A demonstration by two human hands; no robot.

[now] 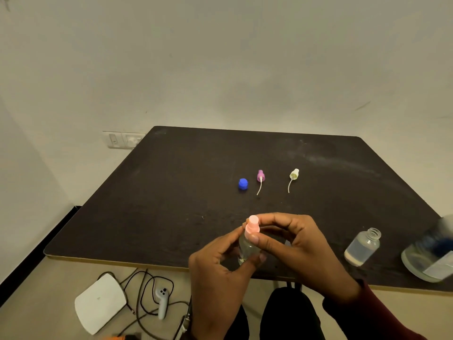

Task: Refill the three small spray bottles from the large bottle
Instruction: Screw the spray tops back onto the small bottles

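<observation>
A small clear spray bottle [246,249] stands upright over the table's near edge, gripped low by my left hand [215,273]. My right hand [291,244] pinches its pink spray cap [252,225] with thumb and fingers. Farther back on the dark table [171,192] lie a purple spray head [260,179] and a pale yellow spray head [293,175], each with its dip tube, and a blue cap [243,184]. An uncapped small bottle [362,246] holding liquid stands at the right. The large bottle [431,253] is blurred at the right edge.
On the floor at the lower left lie a white flat device [99,303], black cables [144,290] and a white handheld controller [161,300]. A wall socket [125,139] sits beyond the table's far left corner.
</observation>
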